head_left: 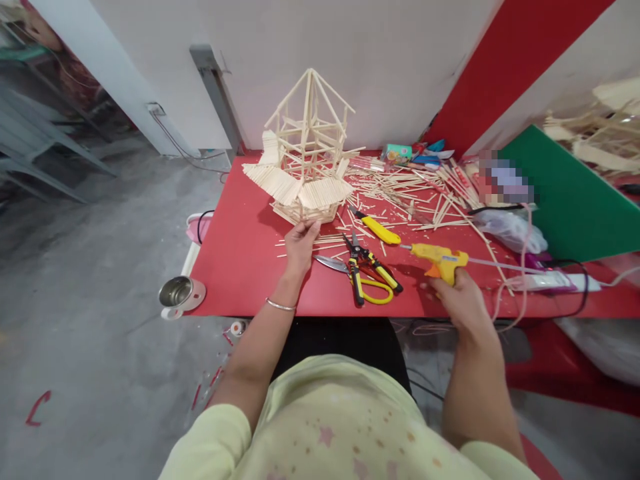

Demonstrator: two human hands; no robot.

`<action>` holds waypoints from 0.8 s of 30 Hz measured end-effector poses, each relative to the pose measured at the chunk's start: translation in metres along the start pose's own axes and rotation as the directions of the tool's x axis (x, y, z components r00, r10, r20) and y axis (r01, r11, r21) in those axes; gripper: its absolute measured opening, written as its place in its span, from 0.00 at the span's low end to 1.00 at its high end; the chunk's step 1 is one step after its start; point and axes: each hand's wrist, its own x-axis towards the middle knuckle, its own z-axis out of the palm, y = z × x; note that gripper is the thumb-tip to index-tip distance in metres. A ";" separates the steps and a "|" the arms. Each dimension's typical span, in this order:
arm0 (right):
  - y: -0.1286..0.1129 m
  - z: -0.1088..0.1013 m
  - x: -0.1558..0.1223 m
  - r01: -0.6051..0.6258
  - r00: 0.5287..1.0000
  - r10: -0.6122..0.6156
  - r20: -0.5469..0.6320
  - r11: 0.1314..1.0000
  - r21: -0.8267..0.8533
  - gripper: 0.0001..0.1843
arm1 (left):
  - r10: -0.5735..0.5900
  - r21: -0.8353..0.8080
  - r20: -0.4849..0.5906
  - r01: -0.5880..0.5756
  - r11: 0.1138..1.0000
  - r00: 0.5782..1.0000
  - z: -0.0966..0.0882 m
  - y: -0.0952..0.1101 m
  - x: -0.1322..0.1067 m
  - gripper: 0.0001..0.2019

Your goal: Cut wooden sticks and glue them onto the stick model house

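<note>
A pale wooden-stick model (310, 153) stands on the red table, with an open pointed frame above flared, slatted roof panels. At the lower front edge of its base, the fingers of my left hand (301, 245) are pinched together. Whether they grip the base or a small stick there is too small to tell. My right hand (463, 293) is wrapped around a yellow glue gun (440, 259), its nozzle pointing left toward the tools and a clear glue stick sticking out behind. Between my hands lie a yellow utility knife (380, 230), yellow-and-black cutters (356, 263) and yellow-handled scissors (377, 293).
Loose wooden sticks (400, 193) cover the back of the red table (240, 267). A green board (565, 200) leans at the right, near plastic bags (515, 227) and a trailing cord. A metal cup (181, 295) is at the left edge. A wall rises behind.
</note>
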 end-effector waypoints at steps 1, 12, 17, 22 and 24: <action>-0.012 0.005 -0.007 -0.024 0.999 0.016 0.046 0.982 0.187 0.19 | 0.030 0.040 0.001 -0.030 0.999 1.000 0.000 0.001 -0.001 0.10; -0.121 0.088 -0.018 -0.074 0.971 -0.098 0.217 0.742 0.666 0.27 | 0.171 0.185 0.032 -0.174 0.967 0.985 -0.005 -0.004 -0.005 0.06; -0.143 0.121 -0.005 -0.131 0.969 -0.049 0.242 0.728 0.672 0.25 | 0.136 0.184 0.006 -0.134 0.974 0.991 -0.006 -0.005 -0.005 0.07; -0.141 0.127 -0.023 -0.116 0.954 -0.098 0.283 0.751 0.650 0.26 | 0.110 0.172 0.011 -0.110 0.979 0.994 -0.006 -0.007 -0.007 0.07; -0.138 0.129 -0.032 -0.096 0.946 -0.129 0.297 0.765 0.637 0.26 | 0.099 0.167 0.018 -0.101 0.981 0.995 -0.006 -0.008 -0.007 0.07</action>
